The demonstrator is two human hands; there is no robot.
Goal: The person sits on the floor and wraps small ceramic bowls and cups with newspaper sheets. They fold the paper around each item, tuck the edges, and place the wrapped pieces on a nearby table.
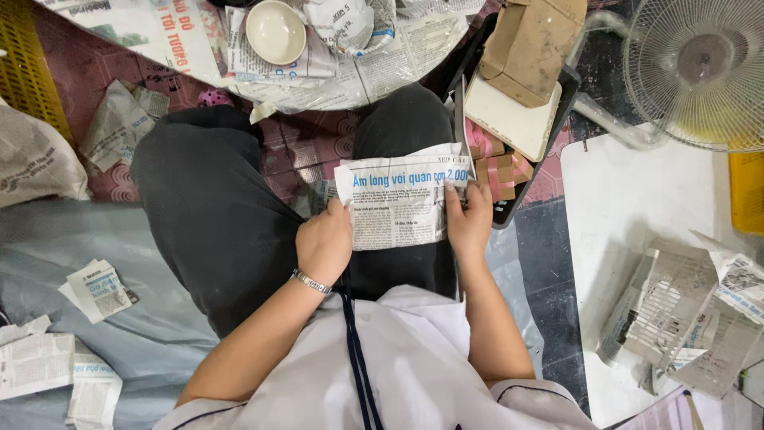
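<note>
- A torn newspaper sheet (398, 203) lies stretched across your lap, above your dark trousers (215, 215).
- Your left hand (325, 243) pinches its left edge in a closed grip; your right hand (469, 219) clamps the right edge, fingers curled over the paper.
- Around you on the floor: a pale bowl (275, 32) on spread newspapers, a black tray (521, 103) of cardboard pieces, a fan (700, 72).
- Your fingertips are hidden under the sheet; the fan is cut off at the frame's edge.

fan (704, 68) cut off at edge
</note>
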